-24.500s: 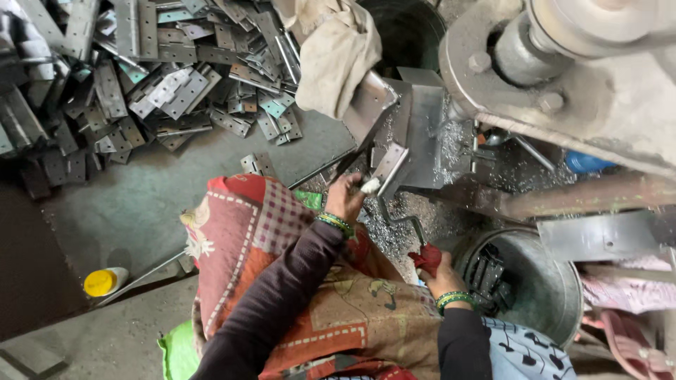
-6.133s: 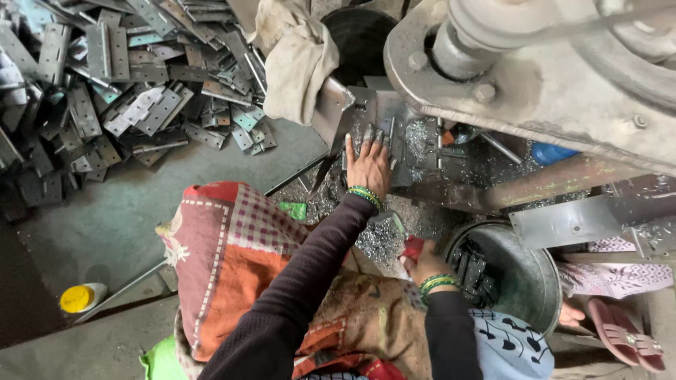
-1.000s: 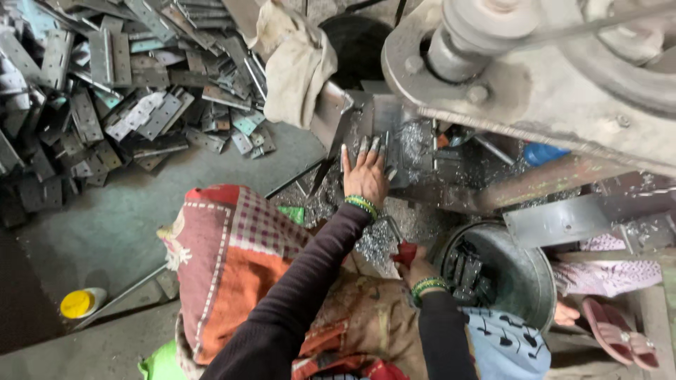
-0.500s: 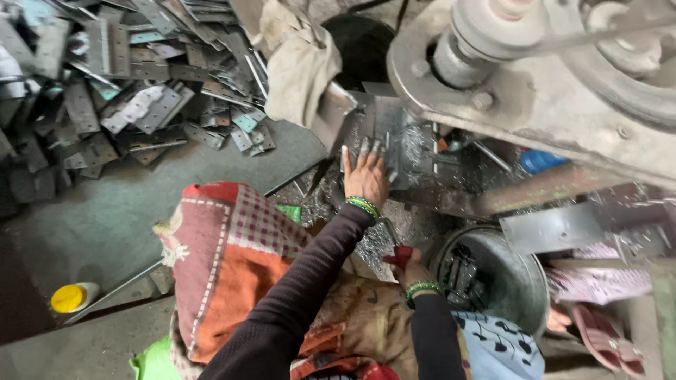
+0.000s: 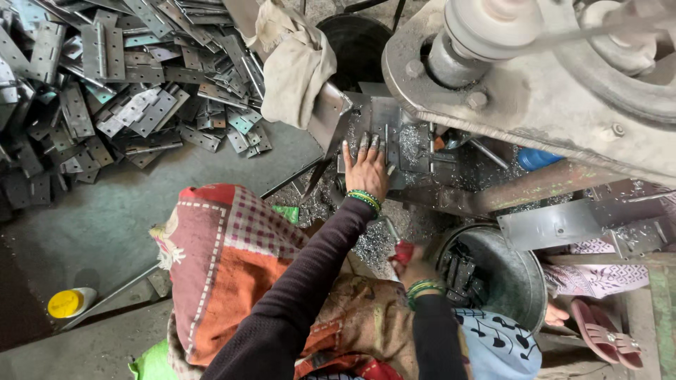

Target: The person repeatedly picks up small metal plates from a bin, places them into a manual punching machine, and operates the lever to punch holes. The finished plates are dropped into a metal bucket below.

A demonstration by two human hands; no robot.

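A big grey machine (image 5: 556, 91) is filling the upper right of the frame, a heap of metal hinges (image 5: 120, 91) is lying on the grey concrete floor (image 5: 120, 232) at upper left, and a metal bucket (image 5: 517, 281) is standing at lower right. At centre the left hand (image 5: 366, 169) is lying open, fingers spread flat on the machine's steel plate (image 5: 394, 144), which is sprinkled with metal shavings. The right hand (image 5: 415, 264) is curling around something red (image 5: 403, 251) just beside the bucket, though what it is I cannot tell, and a yellow-capped bottle (image 5: 70, 302) is lying at lower left.
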